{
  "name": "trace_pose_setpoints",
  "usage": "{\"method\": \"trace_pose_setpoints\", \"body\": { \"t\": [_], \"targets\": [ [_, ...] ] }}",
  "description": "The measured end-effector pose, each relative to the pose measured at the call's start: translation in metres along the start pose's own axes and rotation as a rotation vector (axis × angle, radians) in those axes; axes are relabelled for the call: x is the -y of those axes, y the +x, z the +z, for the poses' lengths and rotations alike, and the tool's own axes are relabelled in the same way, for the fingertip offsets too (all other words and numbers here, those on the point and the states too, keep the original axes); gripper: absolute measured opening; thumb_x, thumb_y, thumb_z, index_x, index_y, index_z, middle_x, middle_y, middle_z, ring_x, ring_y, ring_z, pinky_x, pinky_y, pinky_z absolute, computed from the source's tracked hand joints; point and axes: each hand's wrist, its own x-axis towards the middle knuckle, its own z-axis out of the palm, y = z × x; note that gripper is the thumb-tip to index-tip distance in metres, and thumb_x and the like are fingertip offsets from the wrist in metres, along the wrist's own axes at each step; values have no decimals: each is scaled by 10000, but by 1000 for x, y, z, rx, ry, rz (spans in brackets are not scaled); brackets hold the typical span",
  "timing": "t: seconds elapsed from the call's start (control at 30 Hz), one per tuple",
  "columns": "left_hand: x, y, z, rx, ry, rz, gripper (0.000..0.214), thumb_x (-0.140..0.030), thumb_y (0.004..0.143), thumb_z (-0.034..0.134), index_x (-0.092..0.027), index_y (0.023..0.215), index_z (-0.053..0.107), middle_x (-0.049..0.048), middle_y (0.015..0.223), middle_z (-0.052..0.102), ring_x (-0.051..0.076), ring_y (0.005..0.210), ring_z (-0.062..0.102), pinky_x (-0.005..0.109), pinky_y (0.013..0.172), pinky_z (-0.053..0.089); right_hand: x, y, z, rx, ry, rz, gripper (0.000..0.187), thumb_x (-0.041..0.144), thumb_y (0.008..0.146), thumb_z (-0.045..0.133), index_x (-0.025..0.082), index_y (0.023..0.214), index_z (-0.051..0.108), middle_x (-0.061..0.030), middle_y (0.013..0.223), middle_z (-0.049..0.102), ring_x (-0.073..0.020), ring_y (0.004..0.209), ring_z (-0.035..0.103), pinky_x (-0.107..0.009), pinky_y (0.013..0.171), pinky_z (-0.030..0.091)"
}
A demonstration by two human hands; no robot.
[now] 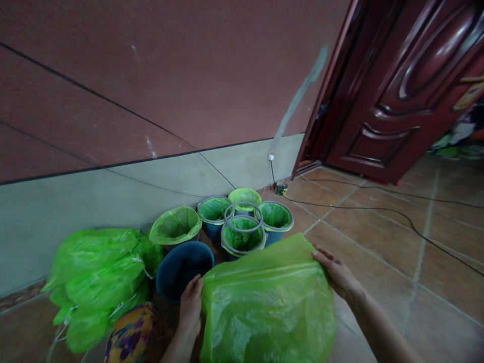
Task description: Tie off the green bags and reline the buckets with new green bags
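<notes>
A large green plastic bag [268, 302] is stretched between my two hands, low in the view. My left hand [192, 297] pinches its upper left edge, close beside an unlined dark blue bucket [163, 272] that tilts toward me. At the bag's upper right corner, my right hand [335, 269] is closed on the edge. Beyond the bag stand several buckets lined with green bags, among them a front bucket [244, 239] and a right bucket [278, 217]. A loose grey ring [243, 204] rests over the front bucket's top.
Green bags tied with white string [102, 267] are heaped at the left by the wall [94, 201]. Patterned cloth [132, 335] shows low at the left. A small tin [281, 188] stands near the wall socket. Black cable [378, 207] crosses the tiles toward the dark red door [393, 96].
</notes>
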Motion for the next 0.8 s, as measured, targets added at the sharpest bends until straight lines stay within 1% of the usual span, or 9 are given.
{"method": "trace_pose_setpoints", "body": {
  "t": [0.1,0.17,0.27,0.37,0.43,0.53,0.63,0.73,0.8],
  "targets": [
    [-26,-4,11,18,-53,126,506,-445,748,705,-209,1190,636,96,1301,610,218,1154,593,347,1009,445,24,-19,7,-103,-125,-112,821,363,740,739,233,1449,346,-74,978,750,-195,794,713,-305,717,573],
    [-47,-11,16,92,-102,157,589,-516,764,659,-212,1264,593,92,1322,596,233,1184,573,355,1015,442,37,-34,12,-32,-183,-171,854,395,744,733,278,1472,300,-75,1048,734,-196,861,707,-321,772,565],
    [-78,-23,15,265,-141,131,741,-567,741,649,-206,1369,494,96,1200,671,257,1106,617,394,968,473,49,-55,16,156,-297,-270,938,358,707,767,326,1487,246,-80,1230,660,-210,1016,665,-369,889,529],
    [-103,-30,6,444,15,185,842,-401,639,781,-200,1393,464,93,1157,692,265,1067,633,393,965,471,51,-65,14,272,-504,-340,835,325,693,760,275,1437,385,-96,1338,584,-242,1140,597,-391,953,492],
    [-113,-29,-1,510,200,286,786,-317,606,793,-195,1338,532,95,1197,674,272,1089,619,398,993,452,47,-65,8,254,-714,-390,685,308,706,717,219,1354,513,-112,1316,597,-267,1141,588,-397,941,494],
    [-118,-20,-9,476,544,514,548,-274,638,719,-233,1182,661,57,1192,676,264,1117,594,408,1046,410,37,-56,-3,121,-1068,-519,550,236,724,611,184,1272,592,-121,1212,656,-274,1054,625,-405,907,499],
    [-114,-10,-14,390,834,793,396,-217,664,633,-269,1046,720,31,1023,715,243,1031,614,420,1053,404,30,-50,-13,29,-1317,-616,444,210,747,520,175,1170,653,-122,1071,697,-259,924,661,-386,831,513],
    [-112,-8,-22,294,958,1027,263,-185,680,585,-274,872,741,26,845,694,219,901,629,441,1091,357,34,-58,-19,-40,-1382,-648,290,273,803,467,204,933,717,-106,924,697,-234,764,665,-350,693,520],
    [-115,-14,-28,206,928,1087,183,-215,694,582,-267,791,728,36,925,679,214,938,619,431,1097,348,41,-71,-19,-84,-1285,-660,261,356,822,491,222,848,713,-113,1015,679,-239,824,666,-323,658,521]
  ]
}}
